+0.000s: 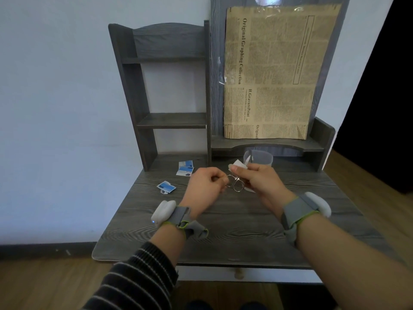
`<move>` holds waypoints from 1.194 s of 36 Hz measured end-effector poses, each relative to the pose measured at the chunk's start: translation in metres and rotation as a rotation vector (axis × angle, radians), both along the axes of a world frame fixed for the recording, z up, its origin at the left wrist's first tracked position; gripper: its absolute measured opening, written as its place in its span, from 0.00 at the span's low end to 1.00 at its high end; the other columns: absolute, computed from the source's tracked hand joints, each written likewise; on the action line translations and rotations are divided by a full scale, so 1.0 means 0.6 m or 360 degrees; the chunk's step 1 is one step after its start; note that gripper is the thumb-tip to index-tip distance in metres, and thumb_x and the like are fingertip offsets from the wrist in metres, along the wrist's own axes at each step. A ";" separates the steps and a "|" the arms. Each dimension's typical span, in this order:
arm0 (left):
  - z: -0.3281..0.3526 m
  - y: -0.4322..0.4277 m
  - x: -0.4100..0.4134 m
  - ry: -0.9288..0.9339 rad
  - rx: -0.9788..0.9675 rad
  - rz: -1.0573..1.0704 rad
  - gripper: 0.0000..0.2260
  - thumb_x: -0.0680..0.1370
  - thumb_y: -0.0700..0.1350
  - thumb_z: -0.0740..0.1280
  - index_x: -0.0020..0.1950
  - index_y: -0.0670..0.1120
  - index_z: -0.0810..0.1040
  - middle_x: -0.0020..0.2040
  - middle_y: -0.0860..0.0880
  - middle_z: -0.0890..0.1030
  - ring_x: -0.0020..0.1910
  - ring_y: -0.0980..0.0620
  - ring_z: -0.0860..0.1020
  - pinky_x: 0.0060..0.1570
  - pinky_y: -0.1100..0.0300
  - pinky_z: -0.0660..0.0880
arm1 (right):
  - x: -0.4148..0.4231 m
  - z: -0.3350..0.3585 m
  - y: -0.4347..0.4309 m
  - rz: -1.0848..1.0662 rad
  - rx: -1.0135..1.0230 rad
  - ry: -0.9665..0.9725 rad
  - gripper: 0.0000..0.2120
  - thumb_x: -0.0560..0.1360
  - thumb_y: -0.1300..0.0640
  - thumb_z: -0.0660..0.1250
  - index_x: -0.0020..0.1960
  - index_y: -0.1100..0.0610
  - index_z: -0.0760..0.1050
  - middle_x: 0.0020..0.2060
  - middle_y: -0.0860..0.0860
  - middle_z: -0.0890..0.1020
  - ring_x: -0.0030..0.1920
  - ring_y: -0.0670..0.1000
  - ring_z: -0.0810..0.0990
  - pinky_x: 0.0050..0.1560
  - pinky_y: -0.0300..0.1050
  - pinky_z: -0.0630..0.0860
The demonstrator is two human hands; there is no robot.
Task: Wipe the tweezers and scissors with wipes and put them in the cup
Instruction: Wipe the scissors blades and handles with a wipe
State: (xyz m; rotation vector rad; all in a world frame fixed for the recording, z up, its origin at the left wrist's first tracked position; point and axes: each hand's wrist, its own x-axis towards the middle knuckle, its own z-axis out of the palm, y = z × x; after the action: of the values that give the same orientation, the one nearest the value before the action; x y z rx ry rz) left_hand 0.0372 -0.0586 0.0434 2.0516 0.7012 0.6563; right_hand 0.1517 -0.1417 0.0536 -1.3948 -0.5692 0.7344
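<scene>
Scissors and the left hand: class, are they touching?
Touching. The head view shows the left hand pinching a handle ring of the scissors; the right hand holds a wipe on the blades.

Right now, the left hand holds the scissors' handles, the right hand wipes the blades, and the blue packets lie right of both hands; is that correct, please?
The head view shows the blue packets lying left of the left hand and right hand, not right; the rest holds.
</scene>
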 end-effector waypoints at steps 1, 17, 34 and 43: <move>0.000 -0.001 0.001 -0.0014 -0.0009 0.0006 0.06 0.77 0.42 0.65 0.41 0.49 0.78 0.32 0.53 0.79 0.33 0.58 0.77 0.45 0.61 0.77 | 0.000 0.001 0.000 -0.0008 -0.0011 0.0005 0.16 0.67 0.58 0.75 0.51 0.65 0.80 0.38 0.52 0.81 0.37 0.45 0.77 0.34 0.31 0.72; 0.007 0.002 -0.002 -0.0029 -0.0271 0.0157 0.08 0.77 0.42 0.65 0.39 0.51 0.76 0.34 0.51 0.79 0.35 0.56 0.77 0.49 0.56 0.78 | -0.008 0.017 -0.011 0.0028 -0.0078 0.0108 0.06 0.68 0.59 0.73 0.42 0.61 0.80 0.32 0.53 0.80 0.24 0.42 0.77 0.23 0.31 0.70; 0.010 -0.010 0.003 0.0017 0.0023 0.0123 0.09 0.77 0.42 0.65 0.37 0.52 0.77 0.32 0.52 0.79 0.35 0.55 0.78 0.48 0.56 0.77 | -0.002 0.021 -0.001 -0.0227 -0.0010 0.0065 0.04 0.70 0.61 0.72 0.41 0.60 0.78 0.32 0.50 0.77 0.32 0.45 0.73 0.33 0.35 0.72; 0.009 -0.006 -0.002 0.0001 0.0001 0.0101 0.05 0.77 0.42 0.65 0.43 0.47 0.79 0.33 0.52 0.79 0.33 0.59 0.76 0.42 0.64 0.75 | 0.013 0.030 0.004 -0.0299 0.0029 0.0137 0.05 0.69 0.58 0.73 0.38 0.56 0.77 0.36 0.50 0.77 0.39 0.46 0.73 0.52 0.46 0.72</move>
State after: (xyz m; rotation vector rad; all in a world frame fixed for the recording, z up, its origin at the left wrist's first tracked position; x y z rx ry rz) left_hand 0.0361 -0.0625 0.0489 2.0372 0.7692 0.6918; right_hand 0.1596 -0.1393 0.0716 -1.3721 -0.3708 0.6330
